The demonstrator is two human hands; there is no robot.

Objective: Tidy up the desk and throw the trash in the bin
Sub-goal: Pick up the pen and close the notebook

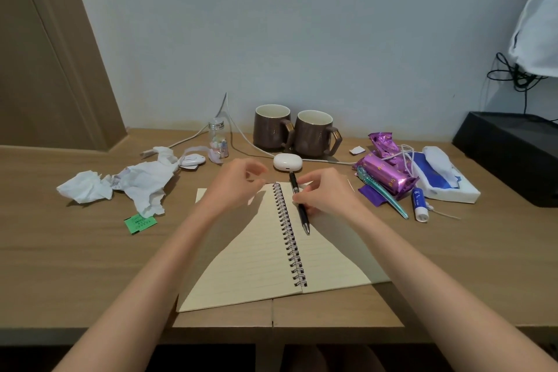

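An open spiral notebook (271, 251) is laid at the middle of the wooden surface (75, 266), its pages lined and blank. Across its right page, just beside the wire binding, a black pen (302, 210) is held by the right hand (324, 195), whose fingers are closed around the barrel. The left hand (238, 183) is raised above the notebook's upper left page with its fingers loosely curled and blurred; nothing is seen in it, and whether the page is touched cannot be told. To the left, crumpled white tissues (120, 187) are spread out, with a small green wrapper (139, 223) just in front of them. Behind the hands, a white earbud case (287, 161) is set on a white cable, and two brown mugs (297, 131) are placed side by side near the wall, a small glass jar (218, 140) standing to their left. On the right, purple snack wrappers (385, 170) are heaped together, touched by a teal hair clip (383, 193); a blue and white tube (419, 205) lies just beside them, and a tissue pack (444, 178) rests next to a black box (513, 154).
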